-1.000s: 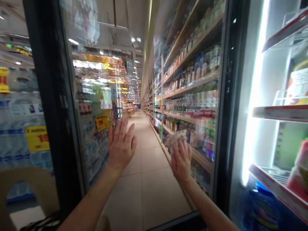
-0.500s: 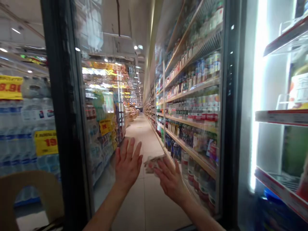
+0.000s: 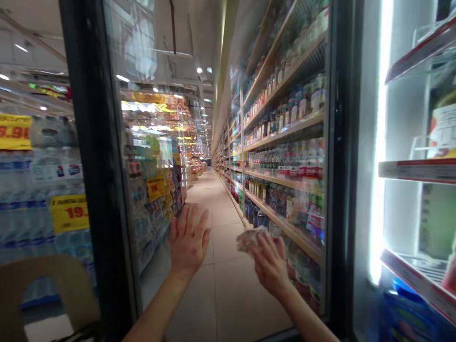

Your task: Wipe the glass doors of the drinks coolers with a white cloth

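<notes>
A glass door with a dark frame stands open in front of me. My left hand is raised to the pane, fingers stretched upward, with nothing in it. To its right, my right hand presses a crumpled, pale cloth with reddish marks to the glass. The cloth pokes out past the fingertips on the left side, and the palm hides part of it. Both the cloth and this hand are slightly blurred.
A lit cooler shelf with bottles is close on the right. Water packs with a yellow price sign stand at left, behind a beige curved chair back. Bottle shelves and a long aisle floor show in the pane.
My right hand and the cloth have moved right across the glass, away from my left hand. My left hand stays nearly where it was.
</notes>
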`<state>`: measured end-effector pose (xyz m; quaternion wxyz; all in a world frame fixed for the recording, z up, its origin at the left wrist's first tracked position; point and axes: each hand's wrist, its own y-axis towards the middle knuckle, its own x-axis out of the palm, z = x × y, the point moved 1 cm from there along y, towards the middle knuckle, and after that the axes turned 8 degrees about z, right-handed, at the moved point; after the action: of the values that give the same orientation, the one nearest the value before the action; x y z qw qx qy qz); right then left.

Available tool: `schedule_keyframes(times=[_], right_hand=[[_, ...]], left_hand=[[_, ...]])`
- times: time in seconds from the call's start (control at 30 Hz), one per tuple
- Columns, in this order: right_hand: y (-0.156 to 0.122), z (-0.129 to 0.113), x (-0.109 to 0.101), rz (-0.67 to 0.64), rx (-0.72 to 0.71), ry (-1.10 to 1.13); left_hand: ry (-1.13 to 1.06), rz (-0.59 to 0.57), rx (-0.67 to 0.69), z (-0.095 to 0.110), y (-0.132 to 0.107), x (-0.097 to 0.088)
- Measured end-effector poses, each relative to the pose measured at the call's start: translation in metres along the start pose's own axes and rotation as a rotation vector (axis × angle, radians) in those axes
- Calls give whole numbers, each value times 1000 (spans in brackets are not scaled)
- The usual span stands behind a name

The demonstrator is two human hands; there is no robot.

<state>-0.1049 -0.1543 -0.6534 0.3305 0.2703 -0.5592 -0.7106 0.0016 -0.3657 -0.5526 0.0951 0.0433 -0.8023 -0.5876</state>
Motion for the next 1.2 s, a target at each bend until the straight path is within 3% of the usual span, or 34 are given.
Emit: schedule_keyframes(times=[0.1,0.17,0.23,0.33,0.4,0.47,0.57,0.63,0.7,0.8,0.87,0.93,1.0,1.07,1.13,1.2], right_hand=[[-5,57,-11,187,417,-249],[-4,67,-12,244,593,-316],[-1,47,-8,184,509,-254],[-2,2,-1,0,140,-58],[-7,-1,-3,-54,27,-17],[-13,25,-10,11,143,-107],[-17,72,-18,192,519,-290],[-15,73,-16,240,609,-310],[-9,45,-9,181,494,-244],[-3,-11,0,-8,141,-41],[-1,-23,0,-81,-23,57],[0,-9,-4,-47,13,25],[3,14,-7,66,218,-109],[8,21,-6,147,370,-203],[15,2,1,127,335,-168],[17,-31,9,21,139,-34]], left_hand=[[-18,6,-9,1,1,-1],[-36,4,-22,2,0,-1],[-49,-3,-30,1,-1,0],[-54,5,-26,-1,-1,0],[-50,8,-23,-1,-1,0],[-45,11,-18,-1,0,0],[-37,14,-11,0,1,0],[-27,9,-6,0,0,0],[-19,8,-1,0,-1,0],[-22,10,4,-1,-1,1],[-27,14,1,-2,-1,1],[-38,16,-9,-2,0,1],[-49,21,-20,-1,0,1],[-52,23,-21,-1,0,2],[-51,26,-19,-2,-1,2],[-61,27,-20,-3,-2,2]])
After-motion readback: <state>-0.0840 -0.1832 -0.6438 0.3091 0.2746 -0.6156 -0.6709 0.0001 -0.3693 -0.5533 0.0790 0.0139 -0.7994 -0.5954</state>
